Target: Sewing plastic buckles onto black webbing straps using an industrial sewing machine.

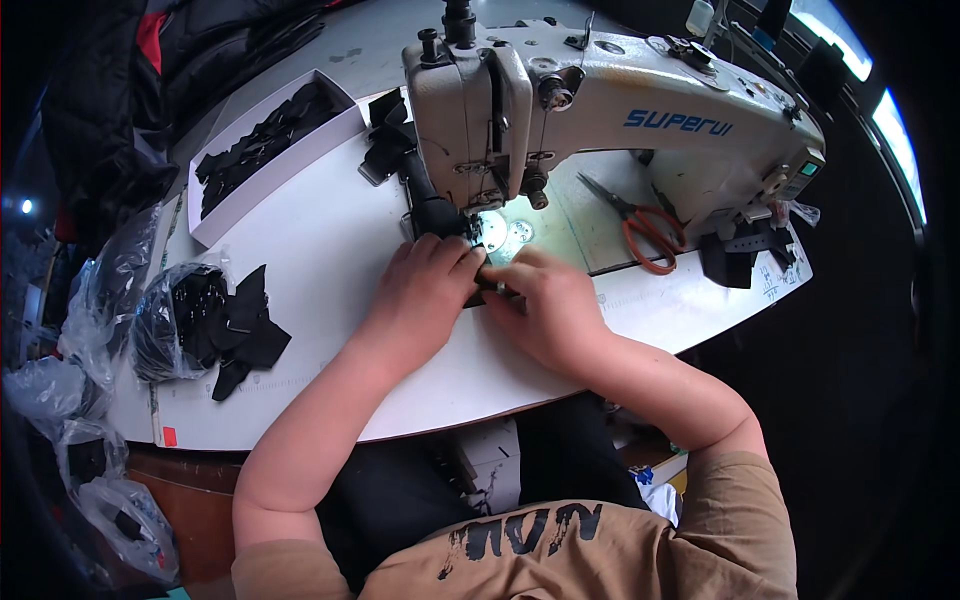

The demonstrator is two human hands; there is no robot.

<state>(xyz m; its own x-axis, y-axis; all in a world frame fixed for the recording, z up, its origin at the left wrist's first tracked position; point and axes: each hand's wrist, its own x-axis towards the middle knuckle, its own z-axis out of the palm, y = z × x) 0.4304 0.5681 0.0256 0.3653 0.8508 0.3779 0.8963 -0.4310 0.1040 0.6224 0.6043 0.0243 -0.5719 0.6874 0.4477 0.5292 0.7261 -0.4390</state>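
Note:
My left hand (pixel 430 285) lies at the needle area of a white sewing machine (pixel 600 90), its fingers curled down on a small black fabric piece (pixel 478 299). Close beside it, my right hand (pixel 548 308) pinches the same piece, thumb and forefinger together; its fingers are slightly blurred. Much of the piece is hidden under both hands. Black strap-like pieces with metal buckles (pixel 432 205) trail away behind the left fingers, left of the machine head. The machine's lamp lights the metal needle plate (pixel 493 230) just beyond my fingertips.
Scissors with orange handles (pixel 650 240) lie under the machine arm. A white box (pixel 215 228) of black pieces stands at the back left. Nearer, a clear plastic bag (pixel 160 330) spills black pieces. More black scraps (pixel 728 262) lie at the table's right end.

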